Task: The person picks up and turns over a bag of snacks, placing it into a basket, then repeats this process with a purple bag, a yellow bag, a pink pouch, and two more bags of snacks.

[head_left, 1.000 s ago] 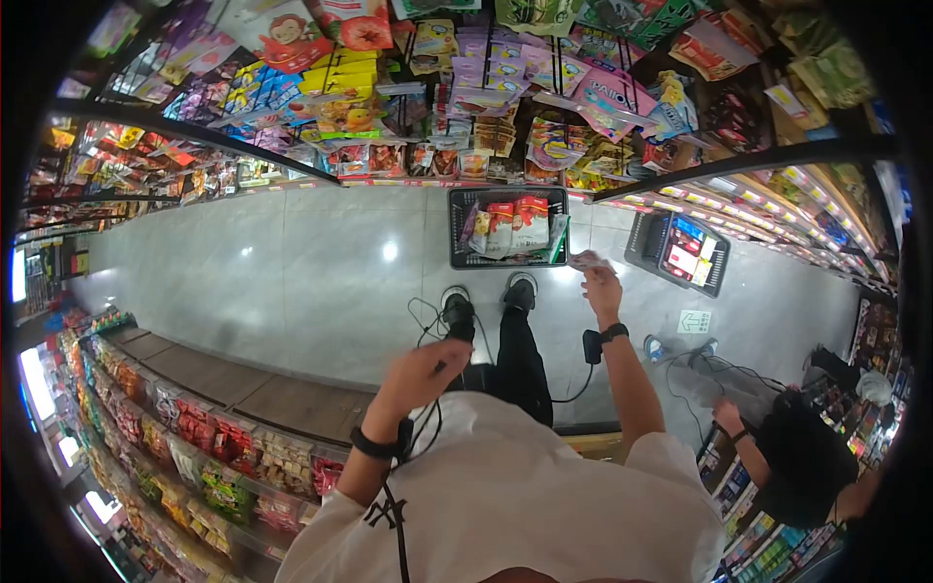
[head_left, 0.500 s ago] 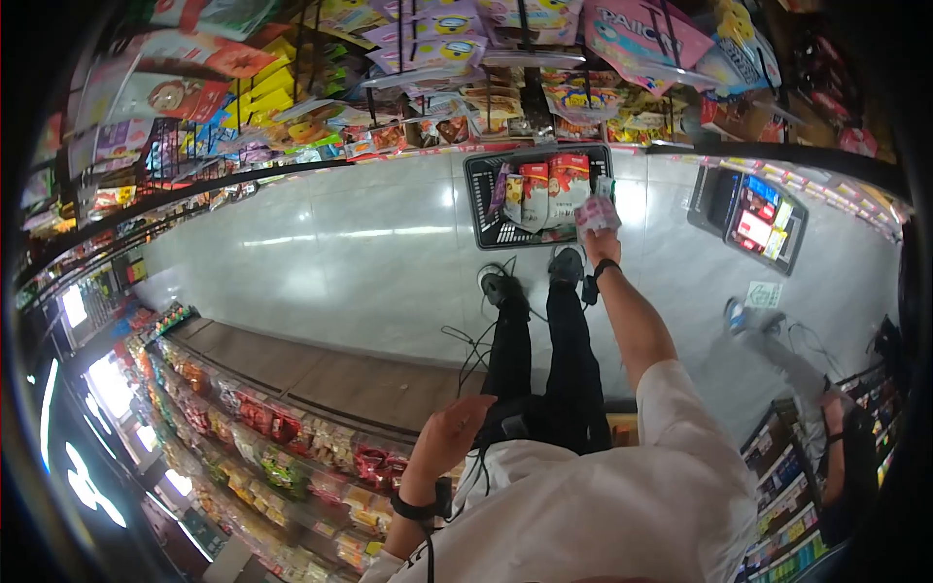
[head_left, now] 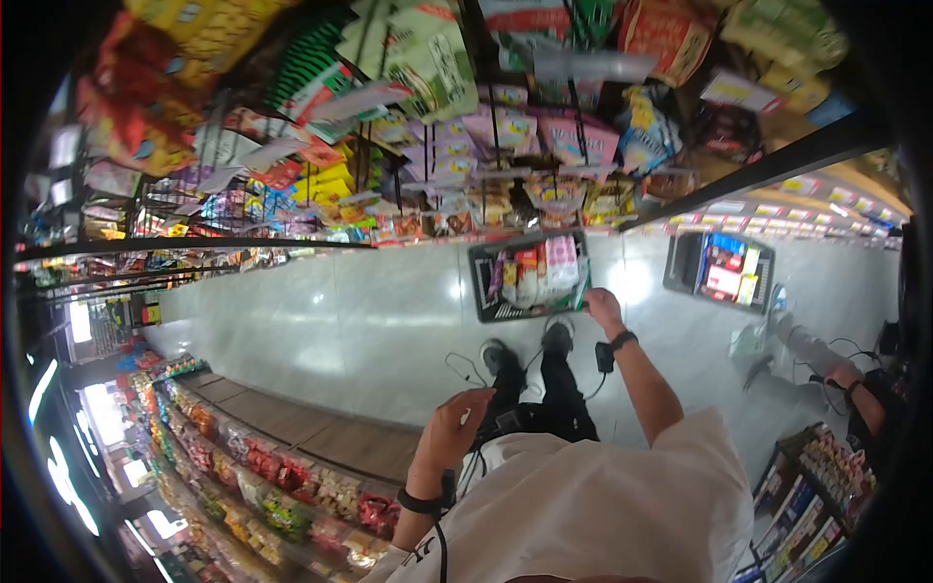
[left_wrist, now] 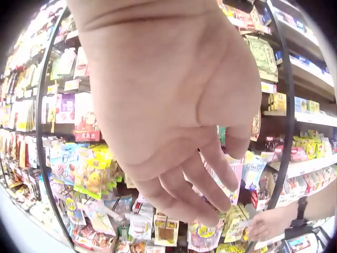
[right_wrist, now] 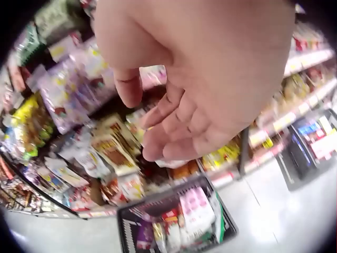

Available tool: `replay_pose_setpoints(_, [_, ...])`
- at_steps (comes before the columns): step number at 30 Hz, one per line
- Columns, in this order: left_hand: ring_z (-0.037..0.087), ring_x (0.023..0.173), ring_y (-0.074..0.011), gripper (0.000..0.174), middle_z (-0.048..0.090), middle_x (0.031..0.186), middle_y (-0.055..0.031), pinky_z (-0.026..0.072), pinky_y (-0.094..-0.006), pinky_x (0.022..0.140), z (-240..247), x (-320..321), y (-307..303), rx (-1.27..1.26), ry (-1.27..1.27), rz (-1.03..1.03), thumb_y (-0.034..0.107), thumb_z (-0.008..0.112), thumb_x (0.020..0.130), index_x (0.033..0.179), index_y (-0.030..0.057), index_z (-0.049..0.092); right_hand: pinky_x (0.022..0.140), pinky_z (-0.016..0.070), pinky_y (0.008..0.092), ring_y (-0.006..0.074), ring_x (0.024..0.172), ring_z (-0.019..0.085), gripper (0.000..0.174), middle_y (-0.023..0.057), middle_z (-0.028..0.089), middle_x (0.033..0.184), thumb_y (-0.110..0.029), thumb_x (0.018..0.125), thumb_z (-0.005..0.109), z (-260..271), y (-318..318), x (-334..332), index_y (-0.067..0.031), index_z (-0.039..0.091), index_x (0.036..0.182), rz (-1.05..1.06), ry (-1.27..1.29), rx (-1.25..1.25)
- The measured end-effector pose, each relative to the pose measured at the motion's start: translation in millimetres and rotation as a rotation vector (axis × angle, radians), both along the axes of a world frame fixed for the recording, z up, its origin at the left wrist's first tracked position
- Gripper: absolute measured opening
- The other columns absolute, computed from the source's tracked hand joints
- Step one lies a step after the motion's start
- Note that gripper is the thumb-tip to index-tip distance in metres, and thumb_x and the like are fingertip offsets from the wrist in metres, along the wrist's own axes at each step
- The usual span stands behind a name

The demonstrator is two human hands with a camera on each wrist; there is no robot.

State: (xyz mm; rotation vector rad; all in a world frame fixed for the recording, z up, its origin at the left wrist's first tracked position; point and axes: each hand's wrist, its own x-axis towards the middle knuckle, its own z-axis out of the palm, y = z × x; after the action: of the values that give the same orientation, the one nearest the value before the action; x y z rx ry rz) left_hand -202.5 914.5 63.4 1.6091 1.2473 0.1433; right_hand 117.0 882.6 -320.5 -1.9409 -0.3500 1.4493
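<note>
Centrally, a white packet with pink print (head_left: 562, 258) lay inside a black slotted plastic basket (head_left: 480, 288), beside red-and-white packets (head_left: 526, 276). The right hand (head_left: 604, 309), loosely bent and empty, hung near the basket's right side. The left hand (head_left: 455, 426), likewise empty with relaxed, spread fingers, hung well apart from it. A second dark basket (head_left: 683, 262) stood on the grey tiled floor (head_left: 389, 301); racks of bagged snacks (head_left: 442, 155) rose behind.

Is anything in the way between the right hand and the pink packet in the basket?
Nothing covers the pink packet; from above, only the basket's rim and a green packet seem to separate it from the right hand.
</note>
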Motion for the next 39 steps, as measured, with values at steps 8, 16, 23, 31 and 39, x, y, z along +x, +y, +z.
replay_pose_setpoints(8, [0.072,0.1,-0.0297,0.024,0.073,0.112,-0.0175,0.0565,-0.0366,0.085,23.4,16.1,5.7,0.179,-0.122,-0.082,0.012,0.06,0.101,0.121,0.0014,0.068,0.088,0.0506,0.0338,0.0168,0.098,0.063,0.022,0.008,0.063,0.106,-0.012,0.095,0.066,458.7,21.1,9.4,0.0023,0.061,0.112,0.078,0.086,1.197])
replay_pose_setpoints(16, [0.071,0.1,-0.0314,0.026,0.073,0.116,-0.0167,0.0548,-0.0372,0.084,44.0,36.4,12.0,0.295,-0.178,-0.212,0.013,0.061,0.101,0.124,0.0035,0.068,0.09,0.0549,0.0315,0.017,0.107,0.061,0.056,0.0078,0.06,0.119,-0.006,0.08,0.082,664.5,-41.6,-32.5,-0.0094,0.058,0.13,0.107,0.295,2.505])
replay_pose_setpoints(23, [0.071,0.101,-0.0316,0.026,0.073,0.115,-0.0166,0.055,-0.0394,0.087,52.1,30.5,5.1,0.236,-0.126,-0.208,0.012,0.06,0.101,0.124,0.0048,0.068,0.079,0.0584,0.0302,0.0192,0.106,0.061,0.05,0.0051,0.061,0.115,0.0,0.078,0.078,652.4,-39.6,-56.1,-0.0083,0.061,0.125,0.072,0.371,2.537])
replay_pose_setpoints(31, [0.07,0.099,-0.0369,0.027,0.073,0.113,-0.0181,0.0546,-0.042,0.085,48.7,4.2,3.3,0.261,-0.19,-0.138,0.016,0.059,0.1,0.121,0.0028,0.068,0.071,0.0493,0.0281,0.0172,0.11,0.058,0.056,-0.0006,0.057,0.13,0.003,0.079,0.077,663.9,-31.3,-95.8,-0.0103,0.062,0.131,-0.01,0.353,2.331])
replay_pose_setpoints(39, [0.069,0.103,-0.0379,0.027,0.072,0.116,-0.0199,0.0543,-0.0425,0.087,52.2,-38.0,1.7,0.27,-0.185,-0.062,0.016,0.058,0.1,0.121,0.0022,0.069,0.067,0.0462,0.0316,0.0158,0.094,0.061,0.05,-0.0013,0.055,0.13,0.003,0.08,0.075,681.8,-9.7,-140.1,-0.0097,0.059,0.126,0.039,0.474,2.529])
